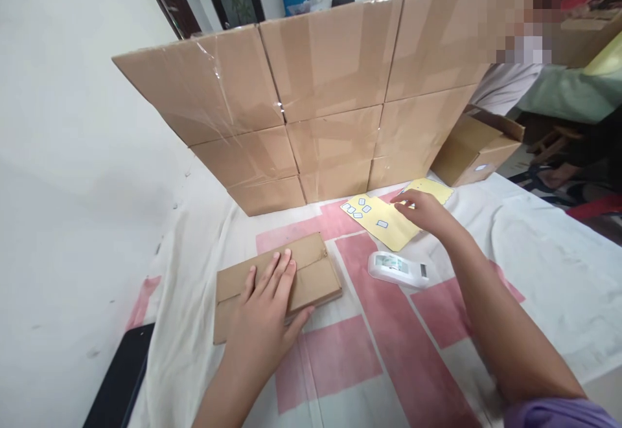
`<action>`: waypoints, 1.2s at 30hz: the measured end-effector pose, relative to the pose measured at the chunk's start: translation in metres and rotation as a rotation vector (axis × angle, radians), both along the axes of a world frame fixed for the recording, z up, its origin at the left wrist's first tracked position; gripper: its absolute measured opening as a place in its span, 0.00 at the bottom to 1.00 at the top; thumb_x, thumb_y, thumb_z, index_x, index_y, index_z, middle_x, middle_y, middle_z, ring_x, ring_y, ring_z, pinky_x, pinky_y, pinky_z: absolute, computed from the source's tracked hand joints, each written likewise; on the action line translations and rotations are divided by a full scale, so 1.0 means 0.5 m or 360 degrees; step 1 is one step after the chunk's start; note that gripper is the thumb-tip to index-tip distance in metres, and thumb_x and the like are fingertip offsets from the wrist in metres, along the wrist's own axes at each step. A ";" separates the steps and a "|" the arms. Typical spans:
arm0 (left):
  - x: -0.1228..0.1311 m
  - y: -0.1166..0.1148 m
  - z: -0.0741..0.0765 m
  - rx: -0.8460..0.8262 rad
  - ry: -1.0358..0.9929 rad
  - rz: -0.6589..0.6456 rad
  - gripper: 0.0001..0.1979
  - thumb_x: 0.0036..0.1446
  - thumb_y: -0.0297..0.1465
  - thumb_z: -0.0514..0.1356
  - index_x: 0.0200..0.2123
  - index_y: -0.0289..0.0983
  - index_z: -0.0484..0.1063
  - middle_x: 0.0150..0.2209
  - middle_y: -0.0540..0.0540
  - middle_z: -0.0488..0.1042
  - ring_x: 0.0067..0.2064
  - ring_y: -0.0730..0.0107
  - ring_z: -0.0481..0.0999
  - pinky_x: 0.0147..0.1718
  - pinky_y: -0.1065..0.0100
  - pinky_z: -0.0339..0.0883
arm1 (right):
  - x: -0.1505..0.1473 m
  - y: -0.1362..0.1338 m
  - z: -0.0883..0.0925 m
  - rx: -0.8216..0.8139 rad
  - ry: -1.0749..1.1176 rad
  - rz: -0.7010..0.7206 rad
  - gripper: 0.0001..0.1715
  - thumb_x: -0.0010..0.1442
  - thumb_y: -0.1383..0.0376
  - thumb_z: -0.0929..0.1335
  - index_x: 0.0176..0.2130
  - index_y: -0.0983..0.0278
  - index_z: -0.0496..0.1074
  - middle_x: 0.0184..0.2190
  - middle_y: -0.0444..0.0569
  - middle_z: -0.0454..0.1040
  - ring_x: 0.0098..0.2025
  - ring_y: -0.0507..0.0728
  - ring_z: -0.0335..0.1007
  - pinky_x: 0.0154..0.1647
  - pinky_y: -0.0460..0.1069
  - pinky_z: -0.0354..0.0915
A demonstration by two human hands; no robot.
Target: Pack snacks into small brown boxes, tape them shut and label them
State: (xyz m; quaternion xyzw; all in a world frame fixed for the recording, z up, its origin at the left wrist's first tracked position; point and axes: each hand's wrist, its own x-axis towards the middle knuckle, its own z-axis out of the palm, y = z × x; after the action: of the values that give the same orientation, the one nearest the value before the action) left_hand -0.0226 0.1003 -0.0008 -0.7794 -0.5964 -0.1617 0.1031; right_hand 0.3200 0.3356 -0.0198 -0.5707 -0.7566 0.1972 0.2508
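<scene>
My left hand (267, 298) lies flat on a closed brown cardboard box (311, 272), its fingers stretched over the lid and the thumb along the near edge. Farther right, my right hand (422, 209) is over a yellow sheet (396, 237) that carries several small white labels with blue outlines, such as one label (382, 224) near the middle. The right fingertips are drawn together at the sheet; whatever is between them is too small to make out. Below that hand sits a white handheld device (398, 269) with a greenish panel on top.
Behind the sheet rises a wall of taped cardboard boxes (335, 59). An open carton (479, 146) stands at the right rear. A dark phone-like object (121, 376) lies at lower left by the white wall. A pink-and-white cloth (340, 363) covers the table. Another person's sleeve (505, 85) shows behind.
</scene>
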 end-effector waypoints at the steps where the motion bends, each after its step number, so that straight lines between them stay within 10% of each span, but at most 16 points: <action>1: -0.002 0.007 0.002 -0.0016 0.0020 -0.0025 0.39 0.62 0.47 0.61 0.71 0.38 0.53 0.69 0.38 0.62 0.68 0.46 0.65 0.68 0.45 0.51 | 0.014 0.018 -0.025 -0.0046 0.0005 0.0005 0.15 0.61 0.63 0.65 0.42 0.61 0.81 0.45 0.52 0.80 0.42 0.62 0.75 0.44 0.57 0.70; 9: -0.022 0.023 0.002 -0.0003 0.0158 -0.0084 0.38 0.62 0.47 0.59 0.69 0.36 0.55 0.69 0.37 0.61 0.68 0.50 0.64 0.69 0.49 0.47 | -0.034 0.040 -0.128 0.0062 -0.0153 0.0282 0.21 0.65 0.62 0.63 0.52 0.57 0.79 0.63 0.54 0.69 0.64 0.71 0.58 0.62 0.69 0.55; 20: -0.021 0.019 0.000 0.0089 0.0185 -0.0117 0.36 0.63 0.47 0.57 0.68 0.34 0.57 0.68 0.38 0.64 0.68 0.51 0.65 0.71 0.54 0.39 | -0.069 0.029 -0.145 -0.0003 -0.0254 0.0336 0.30 0.65 0.60 0.62 0.66 0.55 0.65 0.66 0.55 0.67 0.68 0.73 0.52 0.61 0.71 0.51; 36: -0.020 0.019 -0.004 0.0121 0.0136 -0.0137 0.39 0.62 0.47 0.58 0.71 0.35 0.54 0.68 0.40 0.65 0.66 0.49 0.66 0.70 0.54 0.39 | -0.084 0.008 -0.125 -0.0112 -0.0039 0.0455 0.27 0.63 0.68 0.61 0.59 0.58 0.70 0.59 0.58 0.69 0.66 0.68 0.56 0.64 0.71 0.49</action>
State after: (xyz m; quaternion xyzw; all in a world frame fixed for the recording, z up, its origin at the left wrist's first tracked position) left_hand -0.0328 0.1100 -0.0026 -0.8061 -0.5509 -0.1550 0.1509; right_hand 0.2780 0.3397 -0.0824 -0.4679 -0.8259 0.2503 0.1908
